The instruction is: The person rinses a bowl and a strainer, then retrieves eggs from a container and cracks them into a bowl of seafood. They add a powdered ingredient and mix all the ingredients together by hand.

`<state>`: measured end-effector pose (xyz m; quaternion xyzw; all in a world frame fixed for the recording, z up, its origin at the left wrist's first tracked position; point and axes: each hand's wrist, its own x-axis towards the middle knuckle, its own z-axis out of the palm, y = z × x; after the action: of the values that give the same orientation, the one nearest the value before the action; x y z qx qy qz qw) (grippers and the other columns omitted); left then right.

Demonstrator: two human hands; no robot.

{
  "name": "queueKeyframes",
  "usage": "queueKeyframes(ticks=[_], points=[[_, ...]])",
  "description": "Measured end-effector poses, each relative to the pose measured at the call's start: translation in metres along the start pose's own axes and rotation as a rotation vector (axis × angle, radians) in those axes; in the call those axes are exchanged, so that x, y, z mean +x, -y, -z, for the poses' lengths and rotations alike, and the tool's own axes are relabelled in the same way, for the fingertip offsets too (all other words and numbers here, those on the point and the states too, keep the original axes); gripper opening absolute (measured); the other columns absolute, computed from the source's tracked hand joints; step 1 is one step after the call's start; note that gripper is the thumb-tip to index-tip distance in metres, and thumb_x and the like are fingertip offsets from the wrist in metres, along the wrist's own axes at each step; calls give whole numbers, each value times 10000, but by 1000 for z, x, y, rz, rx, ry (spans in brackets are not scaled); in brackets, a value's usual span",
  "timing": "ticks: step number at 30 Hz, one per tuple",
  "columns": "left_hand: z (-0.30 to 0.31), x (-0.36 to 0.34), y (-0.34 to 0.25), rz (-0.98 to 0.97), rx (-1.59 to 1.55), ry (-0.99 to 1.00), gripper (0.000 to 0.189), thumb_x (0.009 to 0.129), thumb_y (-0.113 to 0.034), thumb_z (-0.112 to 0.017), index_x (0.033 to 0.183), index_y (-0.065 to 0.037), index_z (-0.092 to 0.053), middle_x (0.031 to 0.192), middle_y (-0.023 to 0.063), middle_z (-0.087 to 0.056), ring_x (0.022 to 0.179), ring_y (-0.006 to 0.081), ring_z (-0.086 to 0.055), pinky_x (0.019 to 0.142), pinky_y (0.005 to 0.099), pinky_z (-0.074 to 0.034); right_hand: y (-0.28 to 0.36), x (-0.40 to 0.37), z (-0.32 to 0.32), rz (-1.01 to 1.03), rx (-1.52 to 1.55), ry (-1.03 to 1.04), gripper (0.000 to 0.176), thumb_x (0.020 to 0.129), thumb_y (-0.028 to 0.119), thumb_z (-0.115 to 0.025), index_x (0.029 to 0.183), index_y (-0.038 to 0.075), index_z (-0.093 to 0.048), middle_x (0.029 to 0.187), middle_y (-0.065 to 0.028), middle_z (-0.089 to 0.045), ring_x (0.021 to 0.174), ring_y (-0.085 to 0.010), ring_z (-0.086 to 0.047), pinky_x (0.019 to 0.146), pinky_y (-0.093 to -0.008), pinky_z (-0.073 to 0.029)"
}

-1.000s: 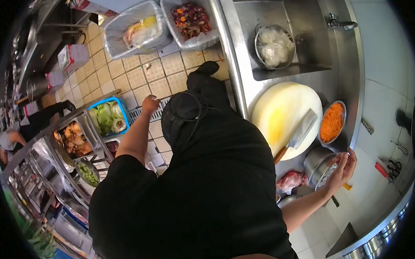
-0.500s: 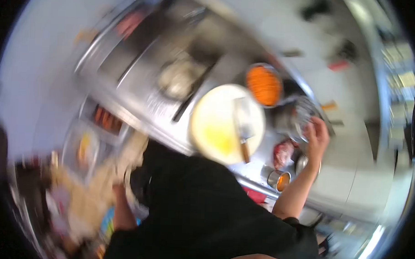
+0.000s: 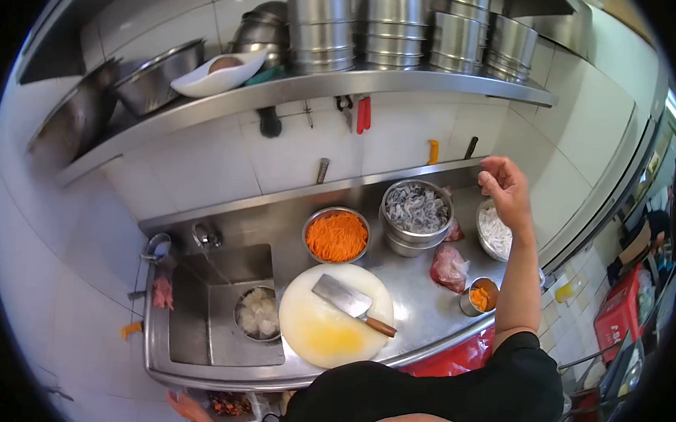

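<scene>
The left hand (image 3: pixel 187 407) hangs low by the bin (image 3: pixel 230 407) under the counter edge; its grip is too small to tell. On the counter (image 3: pixel 416 325), the cleaver (image 3: pixel 342 296) lies flat across the round board (image 3: pixel 311 329), right of the sink (image 3: pixel 225 350). Farther back sit the carrot bowl (image 3: pixel 336 236) and the grey-strip bowl (image 3: pixel 418 208). The right hand (image 3: pixel 505 191) is raised near the white-strip bowl (image 3: pixel 495 231), fingers curled inward; whether they press together, I cannot tell. Beyond, steel pots (image 3: pixel 394 31) line the shelf (image 3: pixel 342 85).

Right hand (image 3: pixel 505 188) raised, fingers loosely curled; left hand (image 3: pixel 183 404) low.
</scene>
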<state>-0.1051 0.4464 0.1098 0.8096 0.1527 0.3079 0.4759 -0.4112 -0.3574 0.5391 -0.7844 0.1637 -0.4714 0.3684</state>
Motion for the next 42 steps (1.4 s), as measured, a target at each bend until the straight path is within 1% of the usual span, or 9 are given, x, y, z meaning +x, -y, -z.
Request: queueKeyframes(ticks=[8, 13, 18, 23, 25, 28, 32, 37, 42], points=[[-77, 19, -292, -283, -314, 175, 464, 990, -119, -589, 1423, 27, -507, 1385, 210, -575, 1226, 303, -583, 1046, 408, -470, 0, 4, 58, 17, 15, -46, 226, 954, 104, -697, 1152, 15, -632, 828, 31, -588, 748, -56, -542, 679, -221, -459], [-103, -32, -464, -508, -472, 334, 465, 991, -90, -592, 1440, -4, -503, 1402, 183, -567, 1207, 277, -588, 1054, 401, -461, -26, 47, 99, 80, -31, -68, 236, 962, 152, -695, 1136, 6, -631, 818, 12, -588, 750, -62, -530, 676, -241, -456], [-125, -112, -611, -782, -637, 511, 503, 962, -38, -621, 1447, -17, -494, 1417, 167, -556, 1204, 256, -589, 1074, 398, -449, -64, 142, 134, 255, -150, -361, 320, 902, 263, -748, 1077, 10, -660, 909, -75, -701, 802, -161, -640, 782, -318, -533], [-156, -208, -741, -1459, -644, 719, 536, 844, 12, -683, 1366, -34, -570, 1402, 147, -578, 1223, 284, -606, 1041, 397, -486, -86, 231, 166, 290, -419, -556, 403, 859, 316, -760, 1117, 25, -654, 1102, -154, -698, 961, -282, -671, 866, -399, -541], [-165, -257, -799, -1750, -564, 719, 522, 839, -5, -695, 1347, -59, -586, 1409, 162, -569, 1242, 326, -598, 1036, 418, -495, -96, 263, 176, 80, -579, -573, 585, 852, 371, -759, 1294, 37, -572, 1334, -200, -596, 1164, -350, -624, 972, -452, -518], [-190, -323, -873, -1922, -554, 751, 515, 825, -64, -726, 1324, -94, -603, 1395, 178, -570, 1268, 385, -575, 1064, 466, -480, -86, 279, 179, -185, -726, -473, 814, 835, 467, -787, 1429, 33, -438, 1364, -260, -561, 1261, -381, -585, 1046, -451, -496], [-252, -386, -953, -1961, -660, 777, 523, 893, -182, -712, 1384, -115, -546, 1406, 189, -556, 1334, 393, -524, 1091, 473, -452, -86, 299, 186, -253, -805, -347, 951, 854, 514, -759, 1520, 24, -289, 1373, -283, -556, 1291, -401, -571, 1083, -457, -481], [-296, -430, -1012, -1354, -463, 1160, 971, 895, -459, -715, 1604, -22, -216, 1588, 283, -358, 1456, 376, -408, 1178, 447, -361, -94, 315, 199, -343, -727, -309, 925, 880, 504, -744, 1532, 38, -282, 1486, -242, -492, 1321, -376, -562, 1092, -445, -480], [-332, -429, -1040, -970, -613, 1069, 1186, 872, -578, -695, 1615, 29, 0, 1655, 305, -187, 1536, 386, -250, 1237, 441, -255, -99, 313, 192, -319, -740, -344, 769, 911, 391, -715, 1489, 29, -360, 1464, -247, -517, 1299, -377, -577, 1078, -446, -480]])
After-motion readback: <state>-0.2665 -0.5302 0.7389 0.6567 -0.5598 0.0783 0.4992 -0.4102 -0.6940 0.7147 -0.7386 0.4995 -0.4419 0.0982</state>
